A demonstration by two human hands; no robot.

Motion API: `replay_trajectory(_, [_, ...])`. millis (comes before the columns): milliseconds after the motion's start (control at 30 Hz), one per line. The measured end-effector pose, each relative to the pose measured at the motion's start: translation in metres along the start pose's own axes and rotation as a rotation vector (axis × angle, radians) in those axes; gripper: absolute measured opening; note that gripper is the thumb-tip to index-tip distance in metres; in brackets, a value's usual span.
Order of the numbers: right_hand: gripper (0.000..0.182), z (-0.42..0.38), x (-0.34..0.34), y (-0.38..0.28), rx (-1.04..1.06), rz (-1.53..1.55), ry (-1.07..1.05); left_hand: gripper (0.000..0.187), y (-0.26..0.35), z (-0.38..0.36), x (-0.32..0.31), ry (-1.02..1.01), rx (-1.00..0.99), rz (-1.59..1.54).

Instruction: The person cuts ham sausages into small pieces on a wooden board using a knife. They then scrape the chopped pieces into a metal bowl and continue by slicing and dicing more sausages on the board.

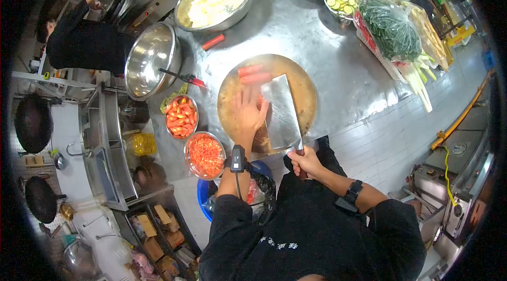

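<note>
A round wooden board [232, 104] lies on the metal table. My right hand [306, 162] is wrapped round the handle of a wide cleaver [284, 115], whose blade reaches over the board. Left of the blade, my left hand [250, 111] rests over the board with its fingers spread, slightly blurred. Red sausage-like pieces [255, 76] lie just beyond its fingertips, and a small red bit shows between hand and blade. Another red piece [213, 42] lies on the table. Bowls of red chunks [181, 117] and finely diced red food [205, 155] stand to the left.
Two large steel bowls, one empty [150, 59] and one with pale yellow food [216, 6], stand at the upper left. A red-handled tool [193, 80] leans there. Bagged greens [391, 27] lie right. A blue bin [205, 196] stands below. Another person [87, 43] works left.
</note>
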State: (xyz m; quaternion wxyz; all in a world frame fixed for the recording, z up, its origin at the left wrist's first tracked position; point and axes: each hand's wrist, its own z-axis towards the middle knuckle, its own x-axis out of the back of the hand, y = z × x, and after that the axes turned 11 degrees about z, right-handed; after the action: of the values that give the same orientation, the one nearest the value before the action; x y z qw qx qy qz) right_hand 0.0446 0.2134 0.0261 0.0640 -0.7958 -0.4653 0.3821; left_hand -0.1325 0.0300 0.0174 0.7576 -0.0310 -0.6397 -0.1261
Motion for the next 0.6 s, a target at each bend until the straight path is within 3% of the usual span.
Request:
replay_trajectory(133, [0.020, 0.006, -0.001, 0.000, -0.030, -0.014, -0.034, 0.057, -0.006, -0.008, -0.004, 0.055, -0.055, -0.084])
replay_trajectory(233, [0.020, 0.008, -0.006, -0.003, -0.045, -0.056, -0.061, 0.057, -0.007, -0.028, 0.015, 0.141, 0.067, -0.020])
replay_trajectory(333, [0.020, 0.010, -0.003, -0.001, -0.029, -0.063, -0.087, 0.061, -0.030, -0.042, -0.013, 0.254, 0.248, 0.082])
replay_trajectory(533, [0.020, 0.008, -0.008, -0.007, -0.045, -0.085, -0.081, 0.065, -0.015, -0.014, 0.001, -0.044, 0.277, 0.137])
replay_trajectory(600, [0.020, 0.009, -0.009, -0.004, -0.041, -0.097, -0.084, 0.062, -0.016, -0.016, -0.007, 0.007, 0.169, -0.019])
